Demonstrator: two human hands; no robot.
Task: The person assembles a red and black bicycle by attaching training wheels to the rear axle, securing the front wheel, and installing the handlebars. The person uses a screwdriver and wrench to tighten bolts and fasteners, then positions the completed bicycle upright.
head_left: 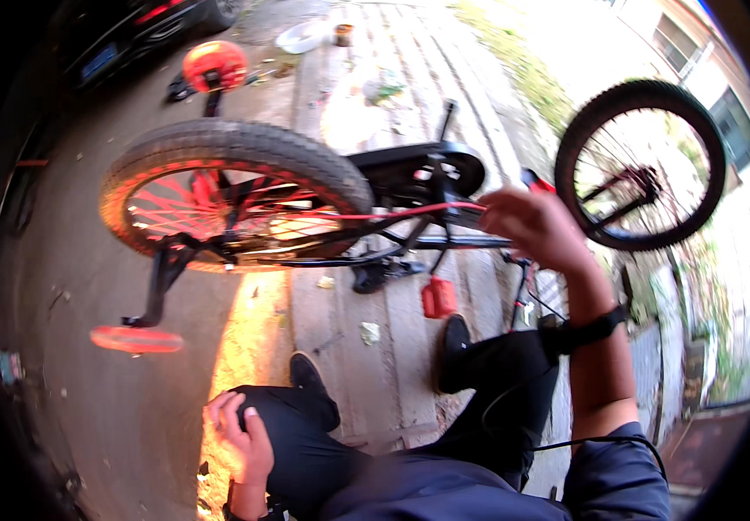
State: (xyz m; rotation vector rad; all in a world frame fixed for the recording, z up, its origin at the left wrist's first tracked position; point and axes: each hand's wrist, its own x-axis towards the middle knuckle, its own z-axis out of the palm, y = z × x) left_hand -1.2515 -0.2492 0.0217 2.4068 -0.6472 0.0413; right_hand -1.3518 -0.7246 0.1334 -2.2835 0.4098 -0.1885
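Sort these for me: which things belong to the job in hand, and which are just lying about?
In the job:
- bicycle, right hand near its red tube
- its small red side wheels

Apparently lying about:
- pale scrap on planks
- whitish dish
- brown container

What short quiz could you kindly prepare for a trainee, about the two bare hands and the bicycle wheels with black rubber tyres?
1. Where is the bare left hand?
2. True or false: the bare, motion-blurred right hand is at the right knee.
3. How many small, round, orange-red wheels show beside the large, black-tyred, spoked wheel? A) one; B) two; C) four.

Key: 1. At the black-trousered left knee. 2. False; it is near the long, thin, red bar. 3. B.
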